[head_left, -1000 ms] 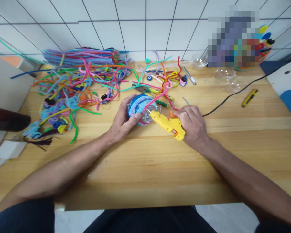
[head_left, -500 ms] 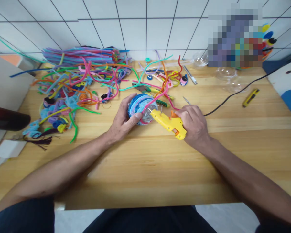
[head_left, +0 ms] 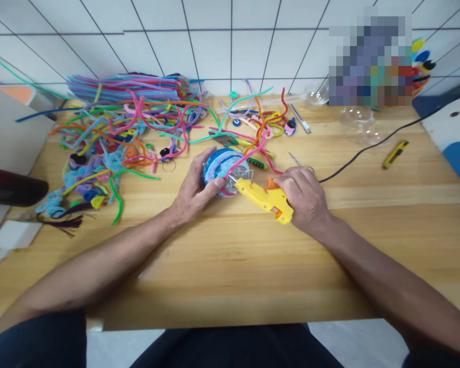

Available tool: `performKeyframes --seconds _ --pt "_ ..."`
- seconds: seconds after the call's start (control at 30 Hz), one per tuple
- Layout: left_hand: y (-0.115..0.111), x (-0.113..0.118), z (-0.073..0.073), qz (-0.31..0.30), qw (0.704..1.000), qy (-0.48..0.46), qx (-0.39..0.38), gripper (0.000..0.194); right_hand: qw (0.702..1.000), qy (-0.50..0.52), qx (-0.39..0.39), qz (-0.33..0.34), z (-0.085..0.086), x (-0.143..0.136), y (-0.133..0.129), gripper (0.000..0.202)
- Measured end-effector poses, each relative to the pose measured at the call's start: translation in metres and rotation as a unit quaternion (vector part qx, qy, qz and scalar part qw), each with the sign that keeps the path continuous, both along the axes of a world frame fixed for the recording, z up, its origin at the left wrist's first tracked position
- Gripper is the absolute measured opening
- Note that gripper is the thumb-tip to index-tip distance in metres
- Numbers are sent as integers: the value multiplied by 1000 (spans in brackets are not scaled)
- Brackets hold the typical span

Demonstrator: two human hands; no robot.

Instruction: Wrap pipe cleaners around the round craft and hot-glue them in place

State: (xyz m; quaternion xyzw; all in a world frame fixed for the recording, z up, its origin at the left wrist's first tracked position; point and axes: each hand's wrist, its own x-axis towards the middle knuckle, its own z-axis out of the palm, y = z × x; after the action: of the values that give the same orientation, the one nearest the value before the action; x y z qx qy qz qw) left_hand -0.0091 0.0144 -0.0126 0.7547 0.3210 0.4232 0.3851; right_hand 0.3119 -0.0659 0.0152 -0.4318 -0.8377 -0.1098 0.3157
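Wrapped ball [head_left: 219, 163]: on the counter [head_left: 222, 271], middle of view, below the pliers [head_left: 220, 138]; blue, purple and pink fuzzy windings, clear patch bare on the side toward the glue gun.
Left grip [head_left: 193, 191]: wrapped round ball's left side, thumb on near edge.
Right grip [head_left: 306, 197]: clenched round the yellow glue gun [head_left: 262, 198]; orange trigger by the fingers, squeezed or not, can't tell.
Nozzle [head_left: 233, 179]: right at the clear patch, beside the pink strand [head_left: 249, 156]; contact can't be told.
Burn risk: left thumb sits near nozzle; gun slip or ball roll could bring them together, if hot.
Strand risk: loose pink length trails off past the pliers; a snag there could tug it out of place before any glue sets.
Cord risk: black cord [head_left: 358, 156] runs up behind right grip; if it's the gun's, a catch could jerk the tip.
Sharp risk: pointed metal tip [head_left: 294, 159] just beyond right knuckles; reaching forward could jab them.
Brands/writing: none readable; yellow cutter [head_left: 395, 155] markings too small, upper-right patch pixelated.
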Motion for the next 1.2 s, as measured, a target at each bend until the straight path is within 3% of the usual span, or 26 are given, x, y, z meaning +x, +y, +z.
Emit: performKeyframes --seconds 0.2,0.33,0.57,1.2 --pt "1 -1 1 8 1000 3 -4 80 1000 -1 -10 13 -1 1 0 36" --pt "1 1 1 7 1000 -9 -19 78 1000 -6 7 -12 0 1 1 29" --pt "1 2 1 7 1000 -16 -19 77 1000 -17 -11 1 0 2 -1 45" --pt "0 2 -4 38 998 -33 -25 75 999 20 -2 -30 -3 5 1 42"
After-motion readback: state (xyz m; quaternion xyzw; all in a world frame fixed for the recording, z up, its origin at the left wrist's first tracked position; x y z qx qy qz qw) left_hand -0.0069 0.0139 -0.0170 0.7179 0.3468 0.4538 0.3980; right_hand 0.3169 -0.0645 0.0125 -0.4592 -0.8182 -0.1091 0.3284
